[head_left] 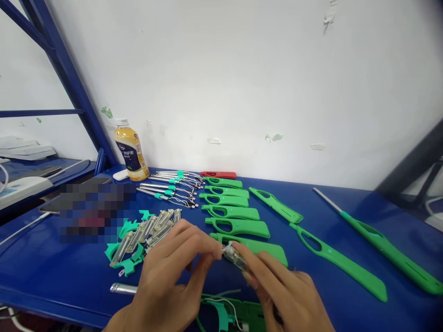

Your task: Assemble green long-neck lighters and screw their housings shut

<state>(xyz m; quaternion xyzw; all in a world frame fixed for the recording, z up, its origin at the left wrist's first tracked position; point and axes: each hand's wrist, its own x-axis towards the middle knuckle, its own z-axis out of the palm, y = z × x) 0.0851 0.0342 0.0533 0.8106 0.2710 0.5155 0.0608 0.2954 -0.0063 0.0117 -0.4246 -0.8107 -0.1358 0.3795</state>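
Note:
My right hand (277,281) grips a clear plastic lighter fuel tank (236,257) with a metal valve end. My left hand (176,267) is closed in a pinch at the tank's valve end; what lies between its fingertips is too small to make out. Below my hands is an open green lighter shell half (252,313), with a teal trigger piece (224,313) and a white wire (235,311) in it. A metal lighter tube (122,288) sticks out to the left from under my left hand.
Several green shell halves (230,212) lie in a column, a red one (218,174) behind. Left are metal tubes with wires (166,196), clear tanks (152,228) and teal triggers (128,265). An assembled lighter (377,240) lies right; a yellow drink bottle (131,150) stands by the wall.

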